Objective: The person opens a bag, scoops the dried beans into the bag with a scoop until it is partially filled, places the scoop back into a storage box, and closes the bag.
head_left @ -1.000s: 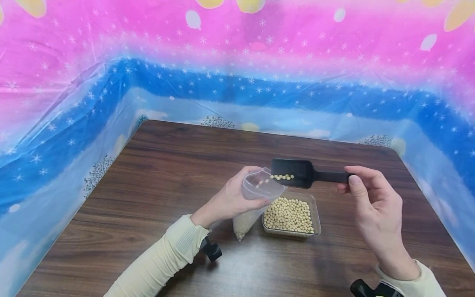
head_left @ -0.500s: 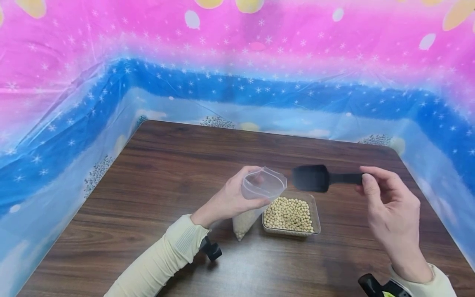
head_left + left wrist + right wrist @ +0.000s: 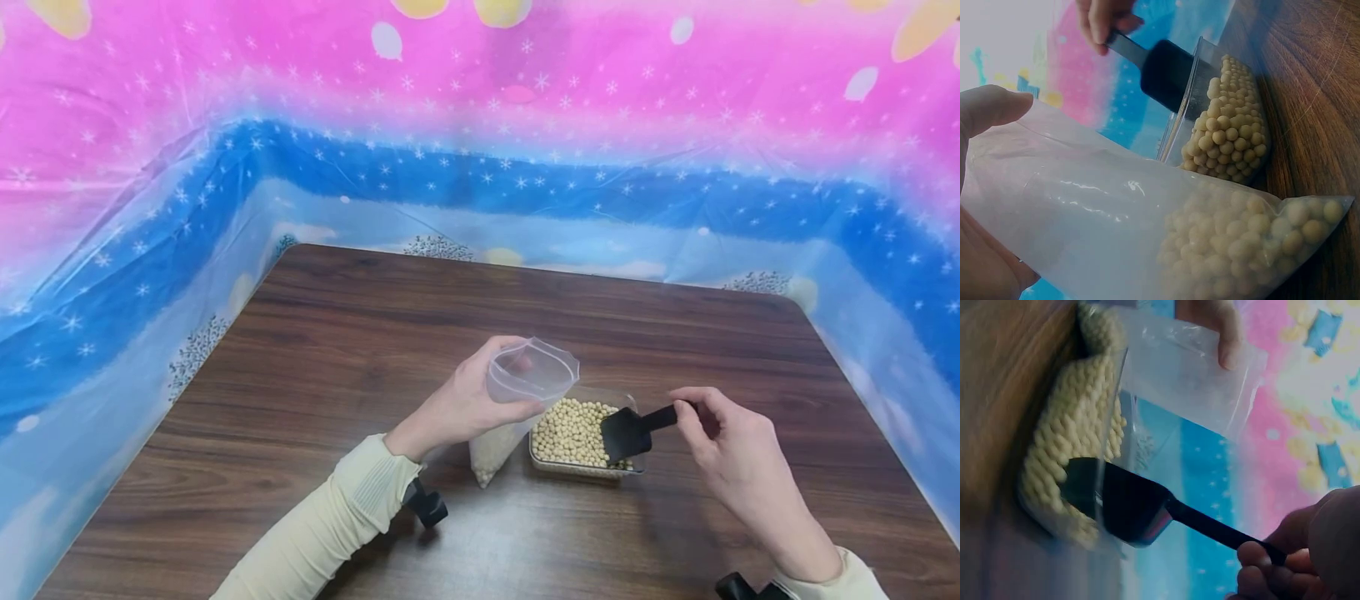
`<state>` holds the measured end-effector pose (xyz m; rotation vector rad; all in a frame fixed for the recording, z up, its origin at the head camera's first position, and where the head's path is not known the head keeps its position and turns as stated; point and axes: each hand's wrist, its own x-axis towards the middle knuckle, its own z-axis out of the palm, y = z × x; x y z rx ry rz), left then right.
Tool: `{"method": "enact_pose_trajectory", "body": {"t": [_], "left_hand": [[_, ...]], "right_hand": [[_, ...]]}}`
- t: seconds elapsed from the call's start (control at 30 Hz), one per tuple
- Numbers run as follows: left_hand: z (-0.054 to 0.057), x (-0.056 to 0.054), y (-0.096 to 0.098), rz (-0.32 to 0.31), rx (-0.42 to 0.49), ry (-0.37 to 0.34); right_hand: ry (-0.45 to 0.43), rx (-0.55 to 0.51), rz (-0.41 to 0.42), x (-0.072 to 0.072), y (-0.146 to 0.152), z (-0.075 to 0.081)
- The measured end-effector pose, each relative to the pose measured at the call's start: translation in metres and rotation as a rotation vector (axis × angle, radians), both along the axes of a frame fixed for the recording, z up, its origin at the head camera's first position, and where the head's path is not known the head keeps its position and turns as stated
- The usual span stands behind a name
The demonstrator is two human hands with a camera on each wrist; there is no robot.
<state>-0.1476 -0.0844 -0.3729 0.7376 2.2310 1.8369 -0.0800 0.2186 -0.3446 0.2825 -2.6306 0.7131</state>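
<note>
My left hand point(image 3: 472, 392) grips a translucent plastic bag point(image 3: 1085, 187) near its mouth, which gapes upward. Pale round beans point(image 3: 1229, 244), probably soybeans, fill the bag's lower end, down by the tabletop. Beside the bag stands a clear rectangular container point(image 3: 637, 462) of the same beans point(image 3: 573, 429). My right hand point(image 3: 738, 467) pinches the handle end of a black scoop point(image 3: 626, 433) between thumb and fingers. The scoop tilts down over the container's right side, and its front edge dips in among the beans, as the right wrist view point(image 3: 1129, 500) shows.
The dark wood-grain table point(image 3: 375, 317) extends behind and to both sides of the container. A pink and blue printed cloth point(image 3: 465, 175) hangs around its far and side edges. Black wrist devices point(image 3: 427, 504) sit below both sleeves.
The scoop first tipped beans into the bag's mouth. It then drew back to the right and came down into the container. My left hand and the bag stayed in place.
</note>
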Motion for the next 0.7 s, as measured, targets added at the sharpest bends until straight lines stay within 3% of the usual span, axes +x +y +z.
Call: {"method": "enact_pose_trajectory", "body": {"t": [0.23, 0.47, 0.6, 0.7], "left_hand": [[0.001, 0.000, 0.000, 0.007, -0.009, 0.021], [0.002, 0.000, 0.000, 0.013, -0.020, 0.007], [0.002, 0.000, 0.001, 0.011, -0.015, -0.003], [0.002, 0.000, 0.001, 0.010, -0.013, -0.002]], "right_hand": [[-0.253, -0.150, -0.026, -0.009, 0.016, -0.018], [-0.454, -0.415, -0.047, -0.020, 0.022, -0.037], [-0.505, -0.583, -0.035, -0.023, 0.021, -0.049], [-0.501, -0.639, -0.009, -0.023, 0.019, -0.056]]}}
